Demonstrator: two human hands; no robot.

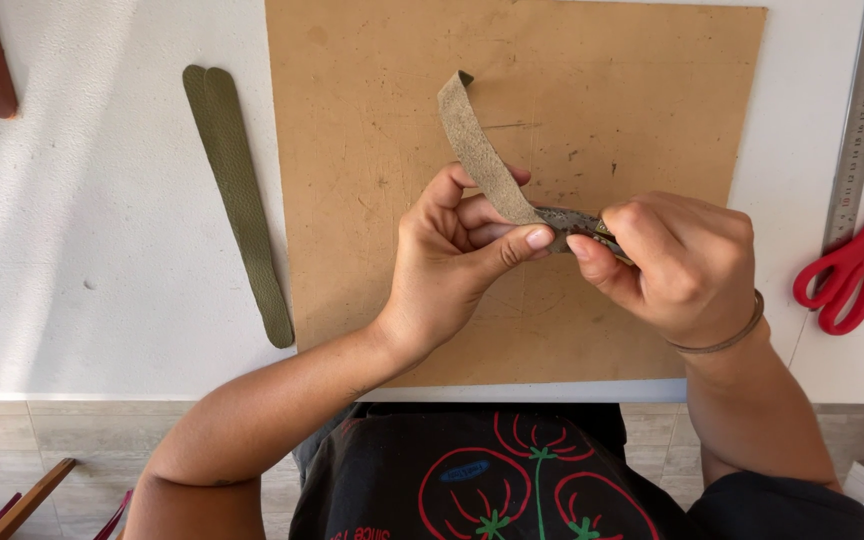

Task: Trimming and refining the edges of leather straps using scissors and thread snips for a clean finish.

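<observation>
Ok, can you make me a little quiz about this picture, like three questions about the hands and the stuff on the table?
1. True or false: both hands hold the same tan suede leather strap.
2. Which side of the brown square cutting board has the red-handled scissors? A) the person's left B) the person's right
3. Fill in: the two long olive-green leather strips lie flat on the white ____.

Key:
1. True: the left hand and right hand both pinch it above the board.
2. B, beside the long metal ruler.
3. table.
</observation>
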